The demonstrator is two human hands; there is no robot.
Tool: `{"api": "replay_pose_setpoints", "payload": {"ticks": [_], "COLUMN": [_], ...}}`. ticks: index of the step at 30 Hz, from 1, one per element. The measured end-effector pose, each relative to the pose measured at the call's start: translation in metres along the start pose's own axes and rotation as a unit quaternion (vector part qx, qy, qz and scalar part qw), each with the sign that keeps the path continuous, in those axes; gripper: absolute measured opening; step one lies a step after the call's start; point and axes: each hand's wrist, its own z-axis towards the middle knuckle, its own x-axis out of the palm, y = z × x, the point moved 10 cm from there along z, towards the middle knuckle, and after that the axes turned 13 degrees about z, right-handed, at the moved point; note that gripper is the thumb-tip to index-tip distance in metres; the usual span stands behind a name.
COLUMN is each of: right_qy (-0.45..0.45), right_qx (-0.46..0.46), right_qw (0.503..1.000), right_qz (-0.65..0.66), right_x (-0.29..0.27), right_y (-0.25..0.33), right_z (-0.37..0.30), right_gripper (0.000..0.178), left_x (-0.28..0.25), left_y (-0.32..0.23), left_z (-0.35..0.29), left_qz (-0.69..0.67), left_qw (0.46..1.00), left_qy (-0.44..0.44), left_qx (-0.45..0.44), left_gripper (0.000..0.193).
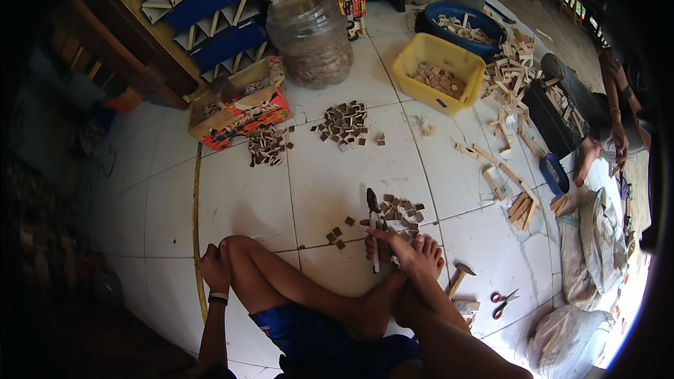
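Note:
My right hand (pixel 382 240) is closed round a pair of pliers (pixel 372 203) with a dark head and pale handles. The pliers point away from me, just above the tiled floor. Small brown square pieces (pixel 403 212) lie in a loose cluster beyond and beside this hand, some with pale sides. A few more brown squares (pixel 335 237) are to its left. My bare foot (pixel 423 258) is right beside the hand. My left hand (pixel 215 268), with a band at the wrist, rests against my left knee (pixel 239 247); its fingers are mostly hidden.
Two heaps of small squares (pixel 344 123) (pixel 267 146) lie farther off, near a cardboard box (pixel 242 125). A yellow tub (pixel 437 100) stands behind on the right, near wood offcuts (pixel 511 63). A hammer (pixel 460 277) and scissors (pixel 503 302) lie right. Another person's hand (pixel 620 142) shows far right.

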Motion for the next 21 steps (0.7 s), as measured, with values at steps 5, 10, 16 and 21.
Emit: {"api": "replay_pose_setpoints", "payload": {"ticks": [5,10,16,21], "right_qy": [0.023,0.045,0.061,0.060], "right_qx": [0.015,0.025,0.019,0.004], "right_qw": [1.000,0.998,0.997,0.997], "right_qz": [0.009,0.026,0.036,0.043], "right_x": [0.006,0.013,0.021,0.023], "right_y": [0.007,0.013,0.014,0.007], "right_z": [0.009,0.013,0.014,0.013], "right_gripper": [0.083,0.085,0.087,0.090], "left_x": [-0.002,0.021,-0.002,0.015], "left_y": [-0.010,0.004,-0.030,0.001], "left_z": [0.005,0.018,0.010,0.008], "left_qz": [-0.015,0.119,0.085,0.084], "left_qw": [0.997,0.984,0.984,0.994], "left_qy": [-0.050,0.119,-0.052,0.062], "left_qx": [0.062,0.054,0.146,0.038], "left_gripper": [0.036,0.043,0.046,0.043]}}
